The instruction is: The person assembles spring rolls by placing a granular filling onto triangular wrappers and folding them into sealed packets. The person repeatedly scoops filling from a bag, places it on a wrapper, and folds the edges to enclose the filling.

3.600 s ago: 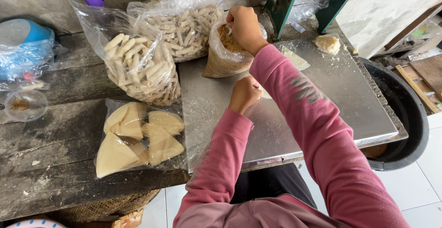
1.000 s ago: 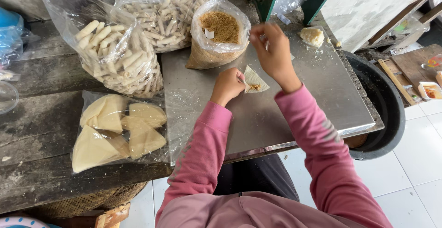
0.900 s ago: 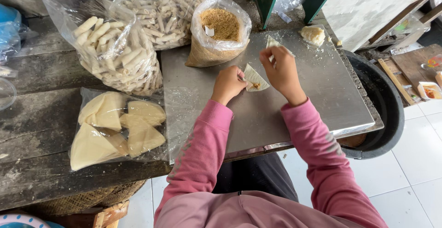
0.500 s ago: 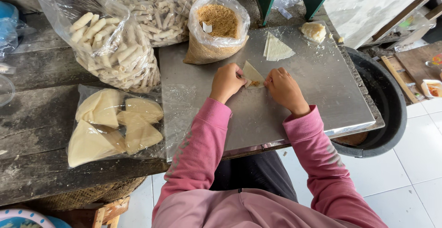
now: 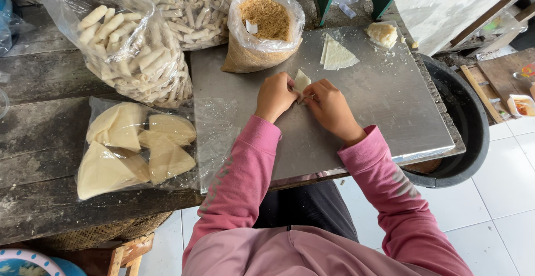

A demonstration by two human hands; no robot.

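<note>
Head view: left hand point(image 5: 275, 96) and right hand point(image 5: 330, 108) pinch wrapper point(image 5: 301, 79); bag point(image 5: 266, 26) holds brown crumbs.

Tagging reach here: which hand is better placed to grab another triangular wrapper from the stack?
Right, likely: the right hand sits nearer the wrapper stack; the left hand pins the folded wrapper.
</note>
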